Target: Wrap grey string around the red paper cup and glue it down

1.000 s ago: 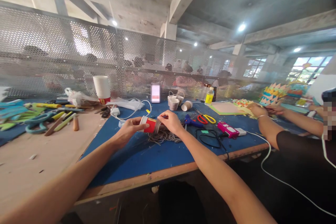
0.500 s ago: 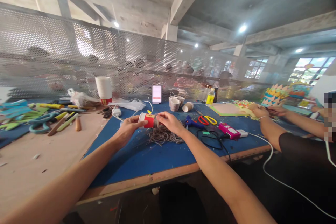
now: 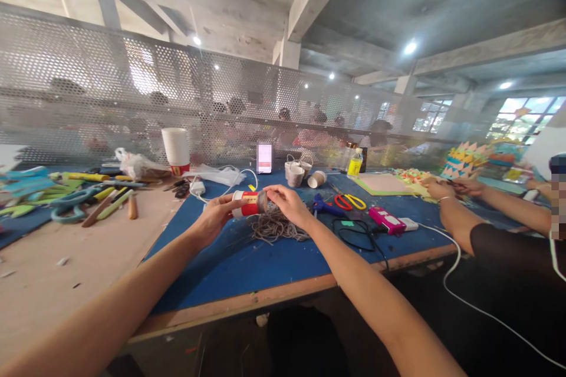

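My left hand (image 3: pixel 213 218) is closed round a red and white paper cup (image 3: pixel 249 204), held on its side above the blue mat. Grey cord is wound around the cup's right end. My right hand (image 3: pixel 288 206) is at that end, its fingers pinched at the wound cord; the exact fingertip contact is partly hidden. Below both hands lies a loose tangled heap of the same grey cord (image 3: pixel 279 230) on the mat.
Behind stand small cord-wrapped cups (image 3: pixel 295 175), a phone (image 3: pixel 264 159) and stacked paper cups (image 3: pixel 175 150). On the right lie a blue glue gun (image 3: pixel 326 205), scissors (image 3: pixel 342 203) and a pink box (image 3: pixel 386 220). Tools (image 3: pixel 99 206) cover the left; a co-worker's hands (image 3: pixel 440 188) work at right.
The cup has turned a little in my left hand, showing more of its yellow label. My right fingers have shifted slightly up along the wound end.
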`<move>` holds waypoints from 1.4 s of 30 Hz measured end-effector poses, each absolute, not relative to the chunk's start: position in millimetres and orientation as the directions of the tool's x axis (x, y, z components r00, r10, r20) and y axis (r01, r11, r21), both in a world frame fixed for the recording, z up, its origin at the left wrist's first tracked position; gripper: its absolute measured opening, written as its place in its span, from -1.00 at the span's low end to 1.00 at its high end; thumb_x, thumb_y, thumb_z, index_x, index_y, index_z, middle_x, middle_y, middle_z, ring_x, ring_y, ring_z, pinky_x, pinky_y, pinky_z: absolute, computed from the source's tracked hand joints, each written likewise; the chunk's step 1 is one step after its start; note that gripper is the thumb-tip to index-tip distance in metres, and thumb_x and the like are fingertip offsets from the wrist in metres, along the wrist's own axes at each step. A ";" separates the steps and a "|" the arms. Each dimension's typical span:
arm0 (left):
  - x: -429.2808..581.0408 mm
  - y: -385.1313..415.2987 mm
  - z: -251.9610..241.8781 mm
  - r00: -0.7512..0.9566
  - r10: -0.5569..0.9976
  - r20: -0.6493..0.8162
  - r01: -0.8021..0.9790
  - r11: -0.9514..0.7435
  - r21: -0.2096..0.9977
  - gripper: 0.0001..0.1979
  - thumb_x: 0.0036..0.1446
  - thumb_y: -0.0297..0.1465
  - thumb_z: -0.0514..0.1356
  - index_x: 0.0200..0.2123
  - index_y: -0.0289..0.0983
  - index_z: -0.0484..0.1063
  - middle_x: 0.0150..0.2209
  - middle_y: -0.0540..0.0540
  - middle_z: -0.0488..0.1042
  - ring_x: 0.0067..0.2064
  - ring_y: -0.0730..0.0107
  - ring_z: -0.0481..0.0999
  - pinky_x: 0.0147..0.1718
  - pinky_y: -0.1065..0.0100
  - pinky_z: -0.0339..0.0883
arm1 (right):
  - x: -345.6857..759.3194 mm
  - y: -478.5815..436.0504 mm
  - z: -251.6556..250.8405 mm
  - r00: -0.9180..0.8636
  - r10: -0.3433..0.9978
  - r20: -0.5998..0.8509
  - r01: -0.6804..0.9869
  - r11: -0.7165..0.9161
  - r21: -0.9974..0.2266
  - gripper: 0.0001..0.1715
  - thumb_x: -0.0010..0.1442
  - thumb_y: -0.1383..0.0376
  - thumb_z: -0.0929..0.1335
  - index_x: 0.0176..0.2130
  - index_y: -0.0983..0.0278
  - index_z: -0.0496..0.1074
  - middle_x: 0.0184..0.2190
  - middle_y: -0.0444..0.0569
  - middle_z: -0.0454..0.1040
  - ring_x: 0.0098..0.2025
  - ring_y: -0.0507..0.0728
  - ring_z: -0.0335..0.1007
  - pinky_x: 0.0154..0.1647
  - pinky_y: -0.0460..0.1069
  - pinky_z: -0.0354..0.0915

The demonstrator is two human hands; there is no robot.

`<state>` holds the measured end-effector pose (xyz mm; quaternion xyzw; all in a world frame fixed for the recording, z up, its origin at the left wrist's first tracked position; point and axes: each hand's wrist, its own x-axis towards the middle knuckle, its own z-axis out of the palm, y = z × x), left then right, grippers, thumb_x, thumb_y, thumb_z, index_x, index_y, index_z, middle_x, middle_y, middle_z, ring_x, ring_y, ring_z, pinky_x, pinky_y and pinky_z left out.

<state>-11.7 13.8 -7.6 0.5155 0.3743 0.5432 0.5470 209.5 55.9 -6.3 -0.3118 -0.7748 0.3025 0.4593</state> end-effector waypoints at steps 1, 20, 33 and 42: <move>-11.1 13.1 -7.2 0.133 0.979 0.152 -0.206 -0.123 0.971 -0.64 -0.07 -0.26 0.46 -0.20 -0.34 0.65 -0.28 -0.19 0.67 -0.29 0.19 0.62 -0.20 0.26 0.45 | 209.7 57.3 -7.2 -0.370 0.762 0.531 0.208 0.625 -0.752 -0.67 0.35 0.12 0.31 -0.04 0.24 0.51 -0.07 -0.03 0.60 -0.08 0.08 0.53 0.02 -0.01 0.38; -20.8 24.2 -11.2 -0.031 0.992 0.121 -0.243 -0.125 0.962 -0.67 -0.10 -0.26 0.46 -0.26 -0.31 0.63 -0.27 -0.15 0.66 -0.30 0.28 0.58 -0.22 0.29 0.41 | 210.2 34.5 7.3 -0.373 0.688 0.623 0.338 0.726 -0.599 -0.67 0.31 0.21 0.30 -0.47 0.25 0.44 -0.36 -0.08 0.54 -0.23 0.08 0.48 -0.04 -0.04 0.33; -24.9 27.6 -12.1 -0.072 0.986 0.153 -0.212 -0.165 0.963 -0.63 -0.19 -0.23 0.49 -0.30 -0.32 0.64 -0.35 -0.12 0.63 -0.35 0.35 0.51 -0.33 0.36 0.33 | 317.3 58.7 4.5 -0.064 0.786 0.615 0.938 0.258 -0.232 -0.78 0.29 0.37 0.27 -0.10 0.28 0.46 -0.09 0.09 0.51 -0.05 0.19 0.46 0.00 0.02 0.29; -24.9 29.8 -13.8 -0.070 0.987 0.145 -0.169 -0.155 0.973 -0.64 -0.21 -0.22 0.50 -0.32 -0.28 0.65 -0.36 -0.10 0.63 -0.39 0.38 0.51 -0.36 0.39 0.35 | 340.9 44.9 -25.0 -0.009 0.921 0.388 1.000 -0.002 0.028 -0.61 0.26 0.36 0.27 0.07 0.32 0.42 0.04 0.19 0.47 0.11 0.31 0.39 0.06 0.13 0.25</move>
